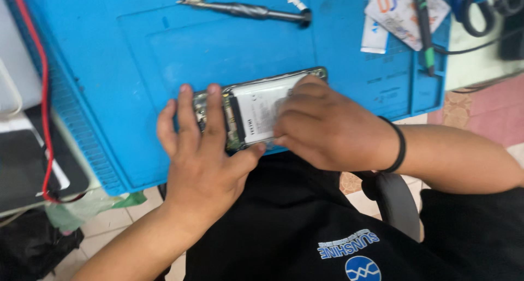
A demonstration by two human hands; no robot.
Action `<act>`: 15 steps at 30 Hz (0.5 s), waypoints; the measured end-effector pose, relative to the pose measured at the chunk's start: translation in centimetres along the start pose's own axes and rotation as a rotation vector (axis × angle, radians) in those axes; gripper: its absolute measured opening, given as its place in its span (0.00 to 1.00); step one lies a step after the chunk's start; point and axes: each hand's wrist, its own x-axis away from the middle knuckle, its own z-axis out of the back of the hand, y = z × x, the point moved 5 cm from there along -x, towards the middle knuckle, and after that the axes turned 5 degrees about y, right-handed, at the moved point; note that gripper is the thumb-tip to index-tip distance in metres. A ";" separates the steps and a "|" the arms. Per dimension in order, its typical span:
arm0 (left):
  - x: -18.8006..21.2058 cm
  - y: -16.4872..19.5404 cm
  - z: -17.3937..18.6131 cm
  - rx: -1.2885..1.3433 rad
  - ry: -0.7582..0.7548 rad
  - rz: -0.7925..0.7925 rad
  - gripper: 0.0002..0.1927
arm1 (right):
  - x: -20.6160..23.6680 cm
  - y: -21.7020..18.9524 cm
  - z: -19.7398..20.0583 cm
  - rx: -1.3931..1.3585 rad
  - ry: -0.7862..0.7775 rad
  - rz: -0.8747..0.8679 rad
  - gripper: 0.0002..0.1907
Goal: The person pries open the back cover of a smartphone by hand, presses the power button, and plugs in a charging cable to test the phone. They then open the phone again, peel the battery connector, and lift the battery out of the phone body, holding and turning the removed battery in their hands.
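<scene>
From the head camera, an opened phone with its back cover off lies near the front edge of a blue work mat, its white battery facing up. The left hand clasps the phone's left end, fingers over the top and thumb under the near edge. The right hand covers the right end, fingers curled down onto the battery. A metal tool lies well apart at the mat's far side
</scene>
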 end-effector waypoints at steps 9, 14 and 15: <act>0.9 -0.3 0.1 0.012 -0.015 0.038 0.07 | -0.7 0.0 0.0 0.000 -0.040 -0.028 0.08; 1.0 -0.3 0.3 0.023 -0.030 0.049 0.08 | -1.1 -0.3 0.1 0.000 -0.056 -0.038 0.08; 1.0 -0.2 0.3 0.028 -0.027 0.053 0.08 | -1.1 -0.3 0.2 0.006 -0.059 -0.041 0.08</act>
